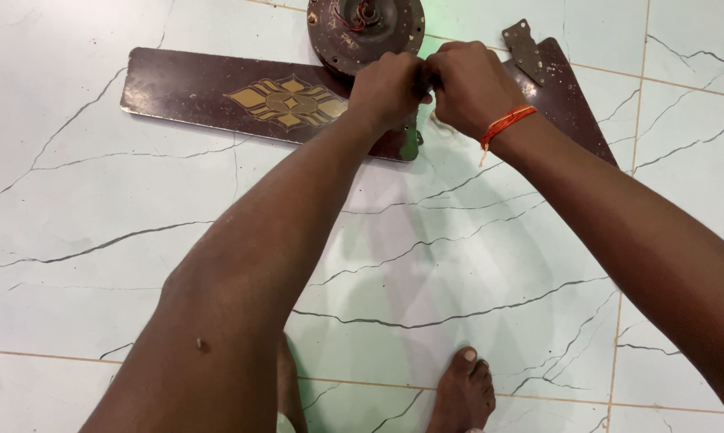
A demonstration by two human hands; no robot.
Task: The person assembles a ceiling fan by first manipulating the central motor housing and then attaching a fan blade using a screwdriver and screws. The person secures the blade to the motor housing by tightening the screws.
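We see no package, label, sign or screen anywhere in this view.

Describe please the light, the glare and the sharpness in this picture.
Head view: soft even light; the glossy tiled floor shows faint pale reflections, a greenish tint near the top edge. The fan blade is sharp, and so are both hands. The near forearms look large and stretched by the wide lens. Shadows are weak.
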